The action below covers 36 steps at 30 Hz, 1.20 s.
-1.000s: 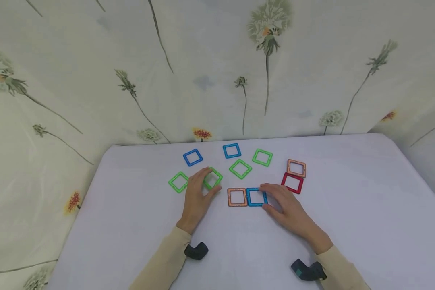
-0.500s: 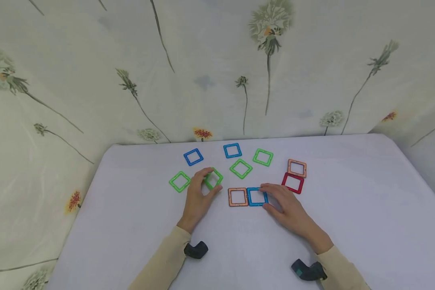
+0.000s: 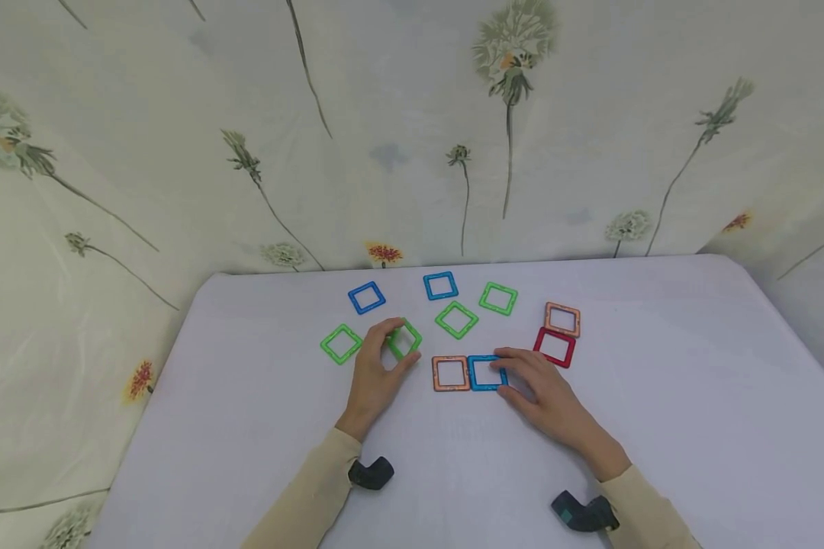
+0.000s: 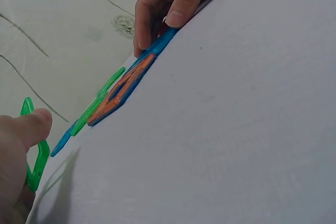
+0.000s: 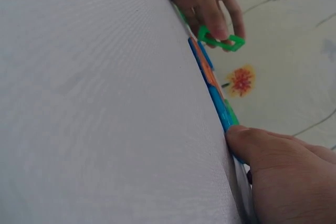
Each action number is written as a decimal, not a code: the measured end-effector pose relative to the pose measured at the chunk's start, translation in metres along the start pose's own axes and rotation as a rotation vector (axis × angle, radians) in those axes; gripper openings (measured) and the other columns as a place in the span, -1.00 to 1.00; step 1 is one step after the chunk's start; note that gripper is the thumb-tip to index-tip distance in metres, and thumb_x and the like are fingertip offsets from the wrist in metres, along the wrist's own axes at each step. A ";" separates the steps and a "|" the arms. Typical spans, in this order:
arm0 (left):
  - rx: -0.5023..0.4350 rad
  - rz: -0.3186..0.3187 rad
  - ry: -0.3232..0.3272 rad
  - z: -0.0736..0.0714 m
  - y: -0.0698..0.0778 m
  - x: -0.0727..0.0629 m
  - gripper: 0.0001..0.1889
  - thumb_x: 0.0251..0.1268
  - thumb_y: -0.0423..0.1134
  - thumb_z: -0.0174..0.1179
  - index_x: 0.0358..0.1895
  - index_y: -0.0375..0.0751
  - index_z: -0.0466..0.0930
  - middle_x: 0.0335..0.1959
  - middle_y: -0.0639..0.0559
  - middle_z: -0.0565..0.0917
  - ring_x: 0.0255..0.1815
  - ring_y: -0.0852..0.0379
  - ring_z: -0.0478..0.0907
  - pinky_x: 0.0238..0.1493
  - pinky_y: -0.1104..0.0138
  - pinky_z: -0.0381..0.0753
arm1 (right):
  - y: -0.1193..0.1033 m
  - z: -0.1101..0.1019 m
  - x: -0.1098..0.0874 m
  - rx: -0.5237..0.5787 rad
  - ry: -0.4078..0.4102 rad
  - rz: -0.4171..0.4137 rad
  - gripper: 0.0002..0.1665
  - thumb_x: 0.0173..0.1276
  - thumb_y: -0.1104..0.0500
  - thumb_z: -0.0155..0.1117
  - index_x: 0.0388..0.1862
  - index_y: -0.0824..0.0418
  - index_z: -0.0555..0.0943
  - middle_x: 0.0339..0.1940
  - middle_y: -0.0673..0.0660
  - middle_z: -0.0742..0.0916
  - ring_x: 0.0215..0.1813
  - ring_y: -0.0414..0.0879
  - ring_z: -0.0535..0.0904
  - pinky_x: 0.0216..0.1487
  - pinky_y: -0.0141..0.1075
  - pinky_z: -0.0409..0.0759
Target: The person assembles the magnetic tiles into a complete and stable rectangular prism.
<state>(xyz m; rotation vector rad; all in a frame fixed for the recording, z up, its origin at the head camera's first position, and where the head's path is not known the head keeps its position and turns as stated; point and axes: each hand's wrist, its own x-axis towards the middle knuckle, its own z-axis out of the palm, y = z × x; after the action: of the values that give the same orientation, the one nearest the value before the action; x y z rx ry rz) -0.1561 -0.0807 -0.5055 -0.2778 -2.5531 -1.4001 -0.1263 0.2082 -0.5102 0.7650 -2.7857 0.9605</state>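
Note:
My left hand (image 3: pixel 374 374) pinches a green square magnetic tile (image 3: pixel 413 329) between thumb and fingers. In both wrist views, this green tile (image 4: pixel 40 163) is tilted and raised off the white table. My right hand (image 3: pixel 548 396) holds a blue square magnetic tile (image 3: pixel 486 387) by its right side, thumb at the near corner and fingertips at the far one. That blue tile lies flat, its left edge against an orange tile (image 3: pixel 451 389). Along the underside of the orange tile (image 4: pixel 123 90), the left wrist view shows a blue edge.
A green tile (image 3: pixel 331 353) lies left of my left hand. Farther back are two blue tiles (image 3: pixel 441 296) (image 3: pixel 366 311) and two green ones (image 3: pixel 466 330) (image 3: pixel 497 311). Beyond my right hand, a red tile (image 3: pixel 555 330) meets an orange tile (image 3: pixel 548 318). Floral fabric (image 3: pixel 412 206) hangs behind.
The green tile in my left hand is tilted slightly more than before. Both hands stay nearly in place, and the other tiles have not moved.

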 end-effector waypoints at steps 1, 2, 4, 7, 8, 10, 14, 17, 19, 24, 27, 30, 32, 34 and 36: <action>-0.007 0.002 -0.003 0.000 0.000 0.000 -0.42 0.16 -0.10 0.31 0.27 0.12 0.33 0.25 0.24 0.41 0.32 0.27 0.33 0.34 0.39 0.35 | 0.000 0.000 0.000 0.000 0.001 0.000 -0.48 0.26 0.06 0.32 0.21 -0.06 0.46 0.33 -0.05 0.46 0.36 -0.12 0.31 0.23 0.00 0.46; -0.013 0.008 -0.005 0.000 0.000 0.000 -0.41 0.16 -0.12 0.32 0.27 0.11 0.32 0.25 0.23 0.41 0.32 0.26 0.33 0.34 0.39 0.35 | 0.000 0.000 0.000 -0.001 0.002 0.001 -0.48 0.26 0.06 0.32 0.20 -0.06 0.47 0.32 -0.06 0.46 0.36 -0.13 0.31 0.23 -0.01 0.46; -0.020 0.020 -0.010 0.000 0.000 0.000 -0.38 0.16 -0.16 0.32 0.29 0.07 0.31 0.25 0.20 0.41 0.30 0.24 0.35 0.33 0.38 0.36 | 0.000 0.000 0.000 -0.002 0.005 0.001 -0.49 0.25 0.06 0.32 0.20 -0.06 0.47 0.32 -0.06 0.47 0.36 -0.13 0.31 0.23 -0.01 0.46; -0.027 0.039 -0.014 0.000 -0.001 0.000 -0.33 0.14 -0.22 0.33 0.34 -0.02 0.27 0.25 0.14 0.41 0.29 0.20 0.37 0.31 0.36 0.39 | -0.001 0.000 0.000 -0.004 0.010 -0.002 -0.49 0.25 0.06 0.33 0.19 -0.06 0.47 0.32 -0.06 0.47 0.36 -0.14 0.31 0.22 -0.02 0.47; -0.027 0.043 -0.014 0.000 -0.001 0.000 -0.31 0.14 -0.24 0.33 0.35 -0.05 0.26 0.25 0.13 0.41 0.28 0.19 0.37 0.31 0.36 0.39 | -0.001 0.000 0.000 -0.005 0.012 -0.003 -0.49 0.25 0.07 0.33 0.19 -0.06 0.48 0.32 -0.06 0.47 0.35 -0.14 0.32 0.22 -0.02 0.48; -0.026 0.049 -0.010 0.001 -0.001 0.000 -0.29 0.13 -0.26 0.33 0.37 -0.09 0.25 0.25 0.10 0.41 0.27 0.18 0.39 0.30 0.36 0.40 | -0.002 0.000 0.000 -0.006 0.017 -0.008 -0.49 0.24 0.07 0.33 0.19 -0.06 0.48 0.31 -0.05 0.47 0.35 -0.13 0.32 0.21 -0.01 0.47; -0.031 0.055 -0.010 0.000 -0.001 0.000 -0.30 0.12 -0.29 0.33 0.36 -0.08 0.27 0.23 0.07 0.40 0.25 0.17 0.40 0.29 0.37 0.41 | -0.002 0.000 0.000 -0.009 0.020 -0.010 -0.49 0.24 0.07 0.33 0.19 -0.05 0.48 0.31 -0.04 0.48 0.35 -0.13 0.33 0.21 -0.02 0.48; -0.035 0.060 -0.015 0.001 -0.001 0.000 -0.31 0.12 -0.29 0.32 0.36 -0.06 0.28 0.22 0.08 0.39 0.25 0.18 0.40 0.29 0.39 0.41 | -0.002 0.000 -0.001 -0.006 0.015 -0.004 -0.50 0.25 0.06 0.32 0.19 -0.06 0.48 0.32 -0.05 0.47 0.35 -0.14 0.32 0.22 -0.02 0.48; -0.041 0.065 -0.013 0.001 -0.001 0.000 -0.29 0.12 -0.30 0.32 0.37 -0.04 0.25 0.22 0.08 0.39 0.25 0.18 0.39 0.29 0.40 0.40 | -0.001 0.001 -0.001 -0.003 0.012 0.000 -0.50 0.26 0.06 0.32 0.19 -0.06 0.48 0.32 -0.05 0.47 0.36 -0.13 0.32 0.22 -0.02 0.47; -0.066 0.071 0.009 0.001 -0.002 0.000 -0.24 0.10 -0.34 0.31 0.41 -0.06 0.20 0.22 0.05 0.38 0.26 0.17 0.38 0.29 0.38 0.40 | -0.001 0.001 -0.001 0.006 0.017 0.013 -0.49 0.26 0.06 0.32 0.19 -0.06 0.47 0.33 -0.06 0.47 0.36 -0.12 0.31 0.21 -0.01 0.49; -0.093 0.076 0.001 0.001 -0.002 0.000 -0.26 0.10 -0.35 0.31 0.39 -0.07 0.23 0.23 0.04 0.37 0.25 0.17 0.38 0.28 0.37 0.42 | -0.001 0.001 -0.001 0.012 0.022 0.020 -0.49 0.25 0.07 0.32 0.19 -0.06 0.48 0.33 -0.06 0.46 0.36 -0.13 0.31 0.20 -0.02 0.50; -0.129 0.092 -0.015 0.002 -0.002 0.000 -0.27 0.10 -0.37 0.32 0.38 -0.07 0.26 0.24 0.04 0.35 0.25 0.16 0.39 0.27 0.35 0.44 | -0.002 0.001 0.000 0.010 0.028 0.024 -0.49 0.25 0.06 0.32 0.19 -0.06 0.48 0.34 -0.07 0.46 0.36 -0.15 0.31 0.20 -0.05 0.50; -0.143 0.109 -0.024 0.002 -0.002 0.000 -0.28 0.09 -0.38 0.32 0.37 -0.09 0.27 0.24 0.03 0.35 0.25 0.15 0.39 0.26 0.33 0.45 | -0.002 0.002 0.001 0.005 0.034 0.021 -0.50 0.25 0.06 0.33 0.18 -0.05 0.48 0.34 -0.07 0.46 0.36 -0.15 0.31 0.19 -0.06 0.50; -0.155 0.127 -0.038 0.003 -0.003 0.000 -0.29 0.09 -0.38 0.32 0.37 -0.11 0.27 0.25 0.03 0.36 0.26 0.14 0.39 0.26 0.31 0.46 | -0.002 0.003 0.002 0.001 0.041 0.019 -0.52 0.25 0.06 0.33 0.17 -0.04 0.49 0.33 -0.08 0.47 0.36 -0.15 0.32 0.20 -0.07 0.50; -0.162 0.140 -0.053 0.003 -0.004 0.000 -0.29 0.10 -0.37 0.32 0.36 -0.14 0.27 0.26 0.02 0.36 0.28 0.13 0.38 0.26 0.30 0.46 | -0.002 0.003 0.003 0.001 0.050 0.015 -0.54 0.25 0.07 0.33 0.14 -0.04 0.51 0.32 -0.07 0.48 0.35 -0.15 0.32 0.21 -0.07 0.48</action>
<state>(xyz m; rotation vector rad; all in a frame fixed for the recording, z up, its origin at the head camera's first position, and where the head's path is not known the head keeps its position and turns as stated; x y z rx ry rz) -0.1578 -0.0803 -0.5097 -0.5161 -2.4107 -1.5663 -0.1274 0.2037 -0.5112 0.7109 -2.7520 0.9703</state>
